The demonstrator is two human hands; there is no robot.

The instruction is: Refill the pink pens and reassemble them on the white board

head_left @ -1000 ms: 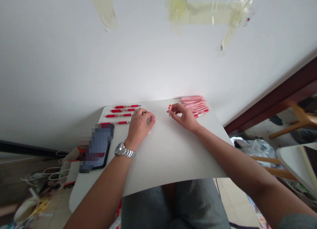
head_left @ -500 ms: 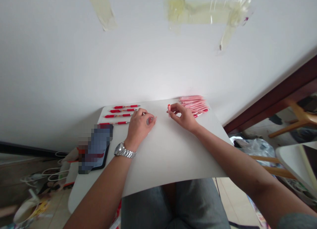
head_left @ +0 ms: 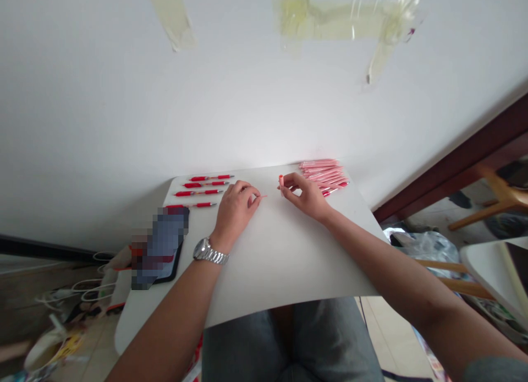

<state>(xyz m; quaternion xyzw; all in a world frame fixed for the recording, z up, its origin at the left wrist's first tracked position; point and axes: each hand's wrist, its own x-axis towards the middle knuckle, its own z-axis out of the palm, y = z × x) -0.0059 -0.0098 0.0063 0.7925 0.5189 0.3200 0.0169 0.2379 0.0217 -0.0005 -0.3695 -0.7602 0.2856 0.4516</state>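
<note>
My left hand [head_left: 239, 206], closed in a pinch over the white table, holds a thin pink piece [head_left: 264, 196] whose tip sticks out to the right. What kind of piece it is I cannot make out. My right hand [head_left: 306, 194] pinches a short pink tube [head_left: 281, 180] upright, its orange end on top. The two hands are apart. To the left of my left hand, several red pens [head_left: 205, 192] lie in a spaced column. Just behind my right hand is a pile of slender pink sticks [head_left: 324, 170], with a red pen [head_left: 330, 192] at its near side.
A dark phone-like device [head_left: 165, 250], its screen blurred out, lies at the left of the table [head_left: 284, 266]. A taped white wall [head_left: 247, 96] rises behind it. White cables [head_left: 94, 285] run on the floor at left; wooden furniture [head_left: 490, 206] stands at right.
My left hand has turned slightly, and the thin pink piece now points out flatter to the right. My right hand and the tube have hardly moved.
</note>
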